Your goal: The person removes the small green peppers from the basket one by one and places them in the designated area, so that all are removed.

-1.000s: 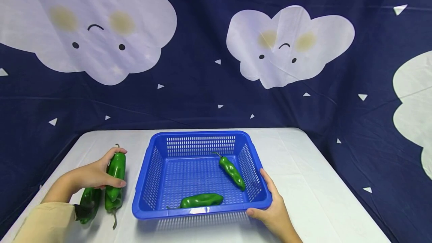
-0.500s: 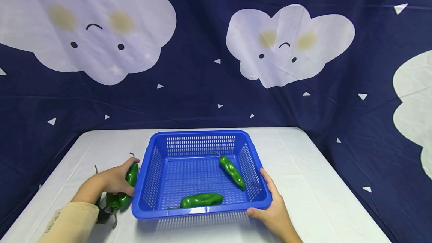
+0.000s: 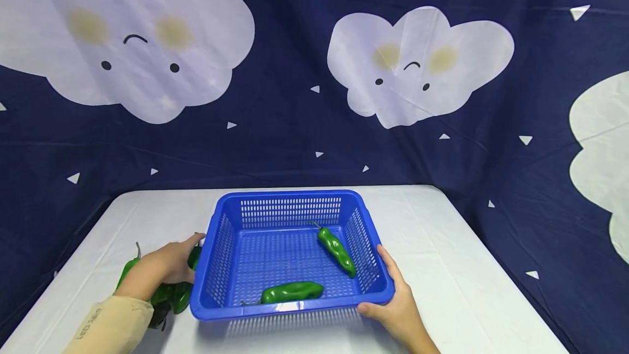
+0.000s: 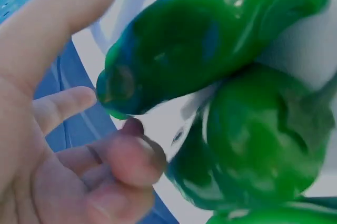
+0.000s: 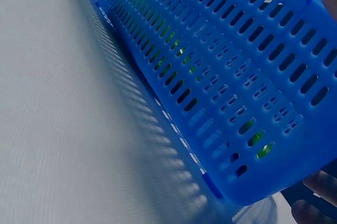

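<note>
My left hand (image 3: pixel 169 262) reaches over several green peppers left of a blue plastic basket (image 3: pixel 290 194). In the left wrist view its thumb and fingers are spread at the tip of one pepper (image 4: pixel 210 40), with a gap between thumb and pepper. A second pepper (image 4: pixel 258 134) lies right below that one. Seen from the head, the hand partly covers the peppers; one green pepper (image 3: pixel 182 295) shows near the basket's left wall. My right hand (image 3: pixel 400 307) grips the basket's near right corner, thumb at the front rim and fingers along the side.
Inside the basket, one pepper (image 3: pixel 336 250) lies slanted at the right and another pepper (image 3: pixel 292 291) along the front wall. A white cloth (image 3: pixel 457 288) covers the table. Behind it hangs a dark blue curtain (image 3: pixel 285 163) with clouds.
My left hand has moved right toward the basket, bringing the pepper it held along, and its fingers have loosened from it. The right hand and basket have stayed in place.
</note>
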A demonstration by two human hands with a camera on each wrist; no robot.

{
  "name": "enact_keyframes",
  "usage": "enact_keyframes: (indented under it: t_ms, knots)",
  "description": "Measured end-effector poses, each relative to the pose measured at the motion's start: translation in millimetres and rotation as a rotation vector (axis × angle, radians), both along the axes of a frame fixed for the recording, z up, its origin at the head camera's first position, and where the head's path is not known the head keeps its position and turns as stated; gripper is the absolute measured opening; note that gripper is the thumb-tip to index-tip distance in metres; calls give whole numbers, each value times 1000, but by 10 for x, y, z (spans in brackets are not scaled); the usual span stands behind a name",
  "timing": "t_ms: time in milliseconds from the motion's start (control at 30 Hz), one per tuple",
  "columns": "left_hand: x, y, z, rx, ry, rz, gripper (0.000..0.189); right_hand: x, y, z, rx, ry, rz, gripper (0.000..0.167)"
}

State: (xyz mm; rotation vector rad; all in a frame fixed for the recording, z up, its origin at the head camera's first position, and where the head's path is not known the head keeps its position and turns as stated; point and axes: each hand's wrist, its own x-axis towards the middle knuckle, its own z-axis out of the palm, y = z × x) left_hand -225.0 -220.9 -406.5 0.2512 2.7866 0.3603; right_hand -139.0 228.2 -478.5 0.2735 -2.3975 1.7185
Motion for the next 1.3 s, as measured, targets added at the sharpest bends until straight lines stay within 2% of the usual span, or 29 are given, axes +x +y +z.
enact_keyframes:
  t_ms: [67, 200, 433, 500, 600, 700, 833, 933, 1133, 1300]
  knots:
    - [16, -39, 25, 22, 39, -13, 107, -1, 3, 0, 3, 1, -3, 115]
    - [69, -138, 142, 85, 119, -29, 98, -9, 10, 4, 16, 9, -2, 116]
    - [208, -222, 471, 198, 207, -18, 93, -21, 16, 10, 18, 16, -5, 116]
    - [254, -209, 560, 222, 222, -35, 96, -20, 16, 11, 11, 18, 1, 116]
    - [310, -172, 694, 266, 229, -94, 100, -20, 18, 10, 2, 20, 5, 116]
    - [348, -102, 822, 360, 187, -164, 102, -22, 23, 6, 2, 24, 5, 116]
    - [384, 65, 951, 489, 76, -258, 102, -19, 21, -3, 4, 18, 4, 116]
    - [392, 241, 1010, 520, 7, -335, 99, -13, 19, -10, -4, 14, 2, 116]
    - [334, 600, 1044, 532, -124, -456, 96, -15, 10, -16, -11, 9, 4, 116]
    - [232, 867, 992, 543, -262, -494, 99, -15, -4, -19, -15, 0, 7, 116]
